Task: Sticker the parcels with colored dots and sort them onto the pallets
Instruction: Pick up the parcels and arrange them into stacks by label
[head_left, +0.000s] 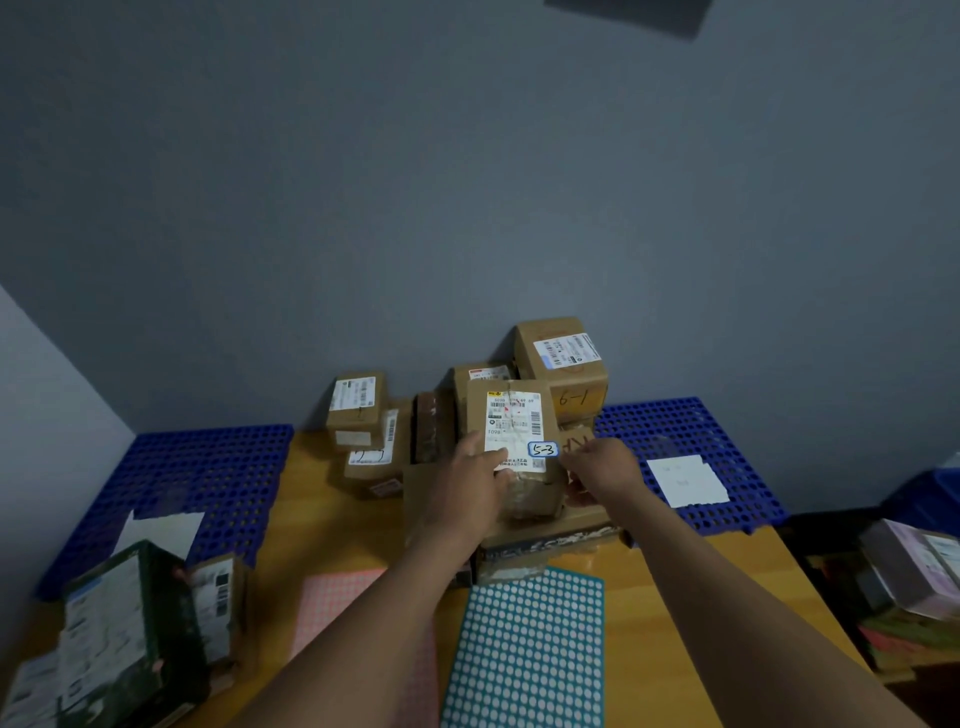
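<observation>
Both hands are on one brown parcel (519, 415), which has a white shipping label and a blue-edged tag reading "5-3". Left hand (475, 486) grips its left side, thumb lying across the label. Right hand (602, 467) has its fingers curled at the right edge just beside the tag, thumb lower on the side, holding it. The parcel sits tilted on a bigger flat box (561, 535) under the hands.

Behind the hands is a pile of parcels (363, 421), with a box marked "6-1" (563, 364) on top. Near the forearms lie a pink dot sheet (348, 603) and a teal dot sheet (524, 649). There is a blue pallet (208, 467) out left of the left hand and another blue pallet (691, 426) right of the right hand, each with a white paper. A green box (114, 623) is by the left elbow.
</observation>
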